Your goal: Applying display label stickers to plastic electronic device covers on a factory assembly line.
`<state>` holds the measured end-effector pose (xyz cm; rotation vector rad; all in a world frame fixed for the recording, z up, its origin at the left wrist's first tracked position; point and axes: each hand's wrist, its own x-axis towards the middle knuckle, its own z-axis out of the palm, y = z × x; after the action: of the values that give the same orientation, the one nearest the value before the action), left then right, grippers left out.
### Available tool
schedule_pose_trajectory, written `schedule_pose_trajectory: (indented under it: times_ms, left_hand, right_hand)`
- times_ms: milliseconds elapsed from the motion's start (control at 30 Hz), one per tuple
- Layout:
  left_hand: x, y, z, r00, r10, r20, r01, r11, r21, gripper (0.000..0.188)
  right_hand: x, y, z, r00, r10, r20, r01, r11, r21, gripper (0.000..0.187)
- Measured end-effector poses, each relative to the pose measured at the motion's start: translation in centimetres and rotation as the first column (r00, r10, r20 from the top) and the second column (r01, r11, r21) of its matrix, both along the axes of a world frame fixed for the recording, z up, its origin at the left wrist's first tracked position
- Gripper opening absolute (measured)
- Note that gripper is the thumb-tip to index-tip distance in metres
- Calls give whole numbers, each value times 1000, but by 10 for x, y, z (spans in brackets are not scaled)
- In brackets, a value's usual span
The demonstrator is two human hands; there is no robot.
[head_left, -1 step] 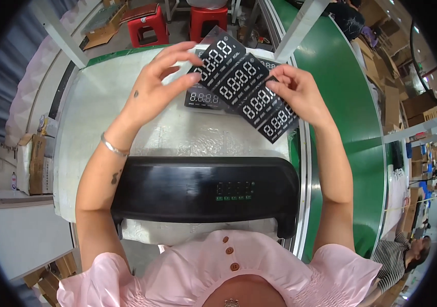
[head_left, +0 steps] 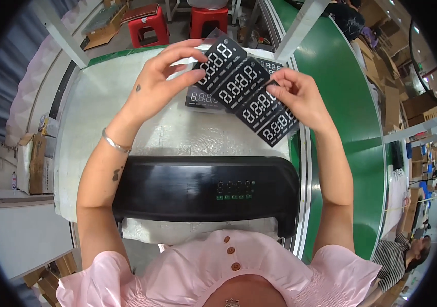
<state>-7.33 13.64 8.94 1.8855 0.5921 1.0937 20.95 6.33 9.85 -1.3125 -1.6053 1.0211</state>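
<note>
A strip of black display stickers (head_left: 240, 88) printed with white segment digits hangs tilted above the table, running from upper left to lower right. My right hand (head_left: 300, 100) pinches it along its right edge between thumb and fingers. At the upper left end, the thumb and fingertips of my left hand (head_left: 164, 84) are on the edge of the end sticker. Clear film shows past that end. Beneath the strip, more display sticker sheets (head_left: 201, 98) lie on the table, partly covered. Nearer me rests a long black plastic console housing (head_left: 177, 187) with a small digit window and green marks.
A whitish padded sheet covers the table (head_left: 90, 138). A green conveyor belt (head_left: 351, 153) runs along the right side. Red stools (head_left: 146, 28) stand beyond the far edge, near a white post (head_left: 57, 33). Another person (head_left: 400, 256) in stripes is at the lower right.
My left hand has shifted slightly to the right with the end of the sticker strip. The strip's lower end has dipped a little. The housing has stayed put.
</note>
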Motion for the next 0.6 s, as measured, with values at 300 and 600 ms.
schedule_pose_trajectory:
  times_ms: [300, 600]
  left_hand:
    - [21, -31, 33, 938, -309, 159, 338, 915, -218, 39]
    - [21, -46, 44, 944, -286, 166, 320, 917, -239, 20]
  right_hand:
    - [-37, -39, 43, 990, -135, 46, 94, 863, 497, 29]
    - [-47, -29, 58, 974, 4, 228, -126, 844, 522, 27]
